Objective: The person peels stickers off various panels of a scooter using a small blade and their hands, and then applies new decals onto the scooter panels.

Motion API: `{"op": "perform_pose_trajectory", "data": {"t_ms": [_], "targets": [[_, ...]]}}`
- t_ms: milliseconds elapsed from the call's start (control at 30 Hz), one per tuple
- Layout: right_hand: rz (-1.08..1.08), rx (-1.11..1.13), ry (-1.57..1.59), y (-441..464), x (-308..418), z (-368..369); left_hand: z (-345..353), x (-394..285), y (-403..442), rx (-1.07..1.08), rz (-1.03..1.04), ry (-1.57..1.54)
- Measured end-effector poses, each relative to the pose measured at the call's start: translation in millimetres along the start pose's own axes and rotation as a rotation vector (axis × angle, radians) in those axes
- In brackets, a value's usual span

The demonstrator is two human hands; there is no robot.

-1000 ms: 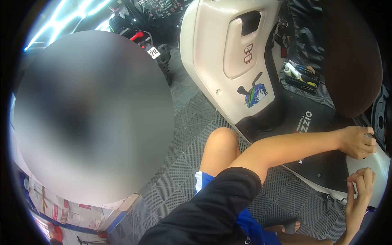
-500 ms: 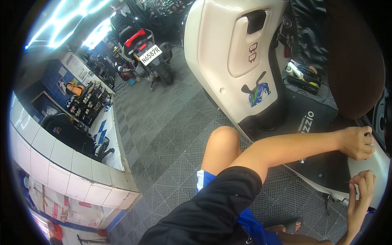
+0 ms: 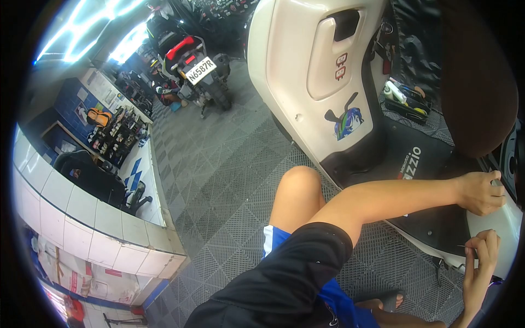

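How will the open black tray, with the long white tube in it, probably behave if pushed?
The tray looks low and wide, so it would likely slide rather than tip. Its straight sides suggest stiffness. The rounded white tube might roll.

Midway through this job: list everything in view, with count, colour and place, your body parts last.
Scooter: 1, cream-white, centre to right
Sticker: 1, multicoloured, on its panel
Floor mat: 1, dark, on its footboard
Rounded shape, probably seat: 1, brown, upper right
Filled tray: 1, black, beyond mat
Motorcycle: 1, dark with red, upper left
Backpack: 1, orange, far left
Chair: 1, black, left
Low tiled wall: 1, white, left
Floor: grey
Thin piece: 1, colour unclear, right fingertips
Left hand: 1, bare, curled, right side; contents unclear
Right hand: 1, bare, below it
Sleeve: 1, black, lower centre
Knee: 1, bare, centre
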State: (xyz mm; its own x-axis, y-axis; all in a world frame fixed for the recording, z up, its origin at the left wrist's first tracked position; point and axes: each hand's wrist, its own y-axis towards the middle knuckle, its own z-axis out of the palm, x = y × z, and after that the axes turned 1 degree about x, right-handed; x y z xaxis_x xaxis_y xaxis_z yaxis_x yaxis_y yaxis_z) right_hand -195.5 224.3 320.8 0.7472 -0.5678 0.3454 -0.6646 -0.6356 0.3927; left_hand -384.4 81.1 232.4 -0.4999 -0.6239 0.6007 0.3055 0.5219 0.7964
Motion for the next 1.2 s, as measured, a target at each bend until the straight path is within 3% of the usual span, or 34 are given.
{"op": "perform_pose_trajectory", "data": {"t_ms": [267, 400, 433, 533, 567, 600, 633, 667, 700, 733, 767, 800, 833, 1000, 1100, 1200], "targets": [[-0.009, 0.022, 0.026, -3, -2, 4, 3, -5, -3, 0.003, -0.021, 0.014], [0.069, 0.019, 0.092, -4, 0, 7, -3, -3, -3, 0.091, -0.019, -0.03], [0.002, -0.016, 0.065, -3, -5, 5, -5, -2, -4, 0.143, -0.016, -0.037], [0.039, -0.046, -0.105, -36, -2, -29, -6, -33, 41, 0.241, -0.056, -0.164], [0.076, -0.039, -0.121, -44, -2, -36, -6, -34, 58, 0.246, -0.096, -0.402], [0.03, 0.04, -0.17, -47, -4, -40, -15, -27, 70, 0.407, -0.217, -0.524], [-0.024, -0.017, -0.119, -52, -12, -34, -23, -23, 84, 0.558, -0.356, -0.621], [-0.038, 0.029, -0.142, -52, -13, -35, -28, -23, 87, 0.871, -0.453, -0.564], [-0.113, -0.095, -0.078, -46, -19, -21, -37, -14, 69, 0.757, -0.448, -0.523], [-0.171, -0.155, -0.134, -36, -29, -7, -32, -1, 33, 0.666, -0.284, -0.399], [-0.179, -0.186, -0.117, -27, -42, -1, -29, 14, 26, 0.979, -0.416, -0.418], [-0.196, -0.21, -0.068, -15, -44, 8, -25, 28, -43, 0.525, -0.238, -0.293], [-0.219, -0.241, -0.019, -16, -45, 7, -34, 25, -28, 0.362, -0.155, -0.326], [-0.163, -0.246, -0.008, -42, -29, -11, -67, 26, -4, 0.345, -0.141, -0.328], [-0.069, -0.2, -0.014, -39, -75, -2, -26, 18, -21, 0.369, -0.094, -0.308], [-0.018, -0.184, 0.002, -47, -63, -11, -45, 24, -16, 0.355, -0.05, -0.297]]}}
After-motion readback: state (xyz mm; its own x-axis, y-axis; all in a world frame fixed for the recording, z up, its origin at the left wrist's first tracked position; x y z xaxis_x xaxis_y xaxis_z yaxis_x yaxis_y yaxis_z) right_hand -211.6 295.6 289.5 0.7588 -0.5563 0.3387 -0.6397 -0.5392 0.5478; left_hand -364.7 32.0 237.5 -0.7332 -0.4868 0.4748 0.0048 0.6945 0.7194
